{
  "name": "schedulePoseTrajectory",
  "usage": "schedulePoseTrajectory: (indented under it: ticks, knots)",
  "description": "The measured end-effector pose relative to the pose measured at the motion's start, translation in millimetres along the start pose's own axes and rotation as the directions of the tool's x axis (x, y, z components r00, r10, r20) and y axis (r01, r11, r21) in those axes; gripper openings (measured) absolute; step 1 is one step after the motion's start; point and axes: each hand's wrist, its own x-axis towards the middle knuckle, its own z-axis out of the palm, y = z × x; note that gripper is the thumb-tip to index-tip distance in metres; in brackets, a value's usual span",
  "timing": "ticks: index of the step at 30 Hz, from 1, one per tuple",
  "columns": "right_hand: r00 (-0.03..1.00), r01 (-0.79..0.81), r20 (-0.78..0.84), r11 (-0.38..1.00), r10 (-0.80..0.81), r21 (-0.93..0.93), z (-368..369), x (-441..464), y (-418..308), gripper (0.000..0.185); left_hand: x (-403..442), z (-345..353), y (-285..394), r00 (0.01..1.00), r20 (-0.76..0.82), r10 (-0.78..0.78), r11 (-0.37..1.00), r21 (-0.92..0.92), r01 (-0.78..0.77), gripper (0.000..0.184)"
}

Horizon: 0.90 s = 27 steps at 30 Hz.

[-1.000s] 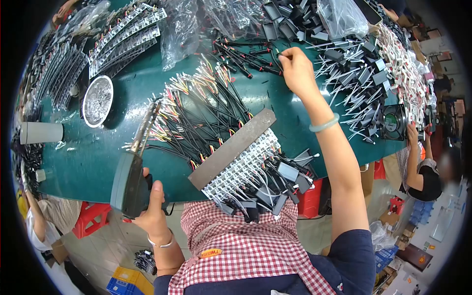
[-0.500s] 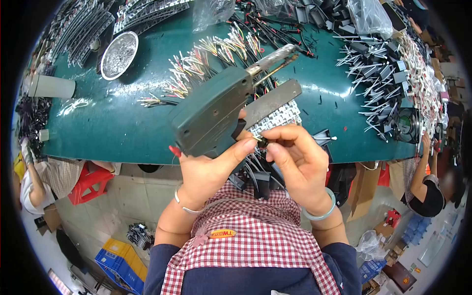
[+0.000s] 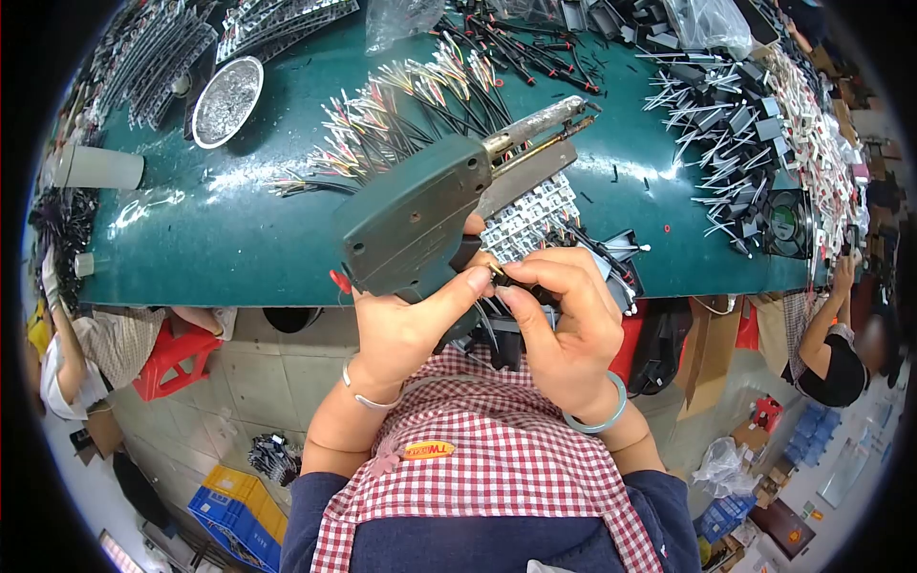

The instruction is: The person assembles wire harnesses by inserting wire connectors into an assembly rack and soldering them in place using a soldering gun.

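A dark green soldering gun (image 3: 415, 215) is held in my left hand (image 3: 406, 325), its metal tip pointing up and to the right. The thumb and fingertips of that hand also touch a small dark wire end. My right hand (image 3: 573, 315) pinches the same black wire piece (image 3: 499, 278) from the right, fingertips nearly meeting the left ones. Beyond them, a flat metal bar (image 3: 535, 172) lies across a row of white circuit boards (image 3: 530, 218), partly hidden by the gun. Black cables with stripped coloured ends (image 3: 382, 124) fan out behind.
A round bowl (image 3: 227, 102) stands at the back left, near a white cup (image 3: 100, 168). Black housings with white ties (image 3: 716, 124) are piled at the right beside a fan (image 3: 787, 224). Red-and-black leads (image 3: 525, 48) lie at the back. Other people sit at both sides.
The right hand has come back from the rear leads to meet the left hand. The soldering gun has swung rightward and closer to the view. Since half a second ago, both hands have barely moved.
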Motion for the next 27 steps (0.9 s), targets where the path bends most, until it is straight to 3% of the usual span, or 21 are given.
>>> schedulePoseTrajectory:
  ticks: [6, 9, 10, 12, 15, 18, 19, 20, 21, 24, 27]
  knots:
    - [0.999, 0.034, 0.013, 0.999, -0.034, -0.033, -0.2, -3.0, 1.1, 0.027, -1.2, -4.9, -1.7, 1.000, -0.008, -0.003, 0.986, 0.166, 0.004, 0.043]
    - [0.995, -0.088, -0.039, 0.995, 0.090, 0.050, 5.0, -10.3, 0.8, 0.023, -1.1, -3.3, -3.6, 1.000, -0.013, -0.019, 0.986, 0.167, 0.021, 0.044]
    - [0.975, -0.210, -0.031, 0.963, 0.218, 0.168, 6.0, -12.0, -2.2, 0.022, -1.0, -2.3, -3.7, 0.999, -0.020, -0.029, 0.991, 0.131, 0.031, 0.044]
    - [0.889, -0.431, 0.029, 0.814, 0.457, 0.390, 7.1, -13.9, -9.0, 0.018, -1.2, -0.4, -1.9, 0.998, -0.033, -0.050, 0.997, 0.060, 0.052, 0.045]
    - [0.730, -0.605, 0.284, 0.392, 0.622, 0.693, -0.8, -9.7, -3.3, 0.015, 1.5, -1.9, 2.1, 0.996, -0.004, -0.090, 0.993, 0.071, 0.090, 0.046]
    - [0.791, -0.573, 0.168, 0.616, 0.589, 0.541, 2.5, -11.4, -5.8, 0.021, 3.9, -3.6, -1.8, 0.997, 0.003, -0.072, 0.995, 0.076, 0.072, 0.046]
    - [0.907, -0.405, 0.048, 0.837, 0.418, 0.367, 2.4, -10.1, -2.9, 0.023, 3.8, -2.8, -3.2, 0.998, -0.011, -0.054, 0.994, 0.097, 0.055, 0.046]
    - [0.979, -0.198, -0.025, 0.969, 0.204, 0.149, 1.9, -8.3, 3.1, 0.025, 3.2, -0.7, -6.1, 0.999, -0.025, -0.036, 0.992, 0.117, 0.039, 0.046]
    - [0.999, 0.026, -0.044, 0.996, -0.030, -0.086, 1.8, -7.7, 6.7, 0.027, 2.1, 1.3, -7.9, 0.999, -0.038, -0.019, 0.990, 0.138, 0.024, 0.045]
    - [0.991, 0.063, -0.102, 0.980, -0.084, -0.191, 6.0, -8.9, 9.0, 0.030, -1.8, 5.8, -12.5, 0.997, -0.060, 0.055, 0.968, 0.248, -0.039, 0.045]
    - [0.987, 0.029, -0.150, 0.983, -0.057, -0.181, 9.5, -9.4, 8.7, 0.029, -4.9, 13.5, -13.4, 0.991, -0.103, 0.082, 0.963, 0.264, -0.053, 0.045]
